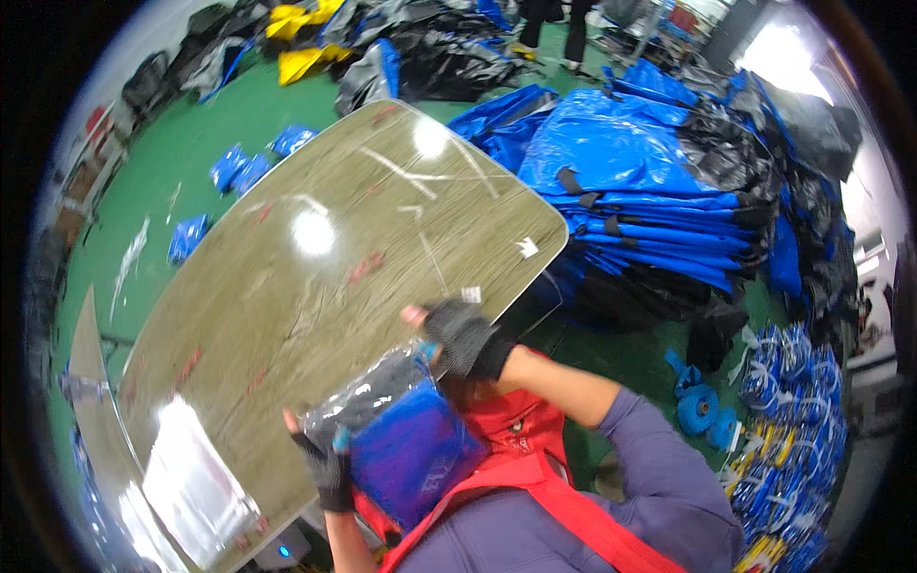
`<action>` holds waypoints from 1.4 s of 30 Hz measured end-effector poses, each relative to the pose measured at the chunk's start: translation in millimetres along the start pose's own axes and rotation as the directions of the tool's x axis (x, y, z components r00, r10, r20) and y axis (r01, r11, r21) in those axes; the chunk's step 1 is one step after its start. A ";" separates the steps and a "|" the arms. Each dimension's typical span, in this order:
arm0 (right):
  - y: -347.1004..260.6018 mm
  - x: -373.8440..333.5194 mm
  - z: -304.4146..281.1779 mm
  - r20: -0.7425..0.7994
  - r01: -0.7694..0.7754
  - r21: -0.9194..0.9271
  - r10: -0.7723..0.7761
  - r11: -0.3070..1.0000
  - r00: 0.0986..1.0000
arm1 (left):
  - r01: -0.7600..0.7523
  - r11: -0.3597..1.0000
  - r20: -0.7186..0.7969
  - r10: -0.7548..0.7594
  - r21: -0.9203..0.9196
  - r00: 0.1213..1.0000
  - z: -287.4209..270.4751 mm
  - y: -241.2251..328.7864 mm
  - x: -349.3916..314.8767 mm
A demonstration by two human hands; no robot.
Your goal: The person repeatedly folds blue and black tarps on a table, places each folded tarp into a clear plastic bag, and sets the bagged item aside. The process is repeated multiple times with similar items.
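Observation:
A clear plastic bag (368,384) with a folded blue sheet (411,454) inside is against my body at the near edge of the table. My left hand (330,470), in a dark fingerless glove, grips the bag's left side near its top, with one finger sticking up. On the opposite side my right hand (463,336), gloved alike, pinches the bag's upper corner. Something light blue shows at the fingertips of both hands. The bag's top end leans toward the table, and its lower part rests against my red apron (530,477).
The wood-patterned table (315,258) carries a pile of clear bags (196,487) at its near left. Several blue packets (229,167) lie on the green floor. Folded blue sheets (621,181) are stacked at right, beyond light-blue webbing rolls (697,409) and strapped bundles (788,411). A person's legs (575,33) stand far back.

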State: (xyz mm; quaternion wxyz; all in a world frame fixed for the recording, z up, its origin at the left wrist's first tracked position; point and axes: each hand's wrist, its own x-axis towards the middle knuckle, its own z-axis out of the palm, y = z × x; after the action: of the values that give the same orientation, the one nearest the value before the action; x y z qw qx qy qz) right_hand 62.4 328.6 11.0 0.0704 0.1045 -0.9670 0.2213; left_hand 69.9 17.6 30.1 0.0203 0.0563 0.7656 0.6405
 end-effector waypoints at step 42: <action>90.0 36.2 -89.6 0.404 -0.033 -0.174 0.102 0.984 0.909 | 0.276 0.384 -0.221 -0.182 0.881 0.958 -238.7 -46.6 147.8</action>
State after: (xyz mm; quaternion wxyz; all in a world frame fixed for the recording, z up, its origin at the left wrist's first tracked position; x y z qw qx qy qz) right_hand 14.4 441.4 60.4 -0.1340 0.1091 -0.9780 0.1169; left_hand -104.2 -207.4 33.0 0.0416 -0.0759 0.9890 0.1200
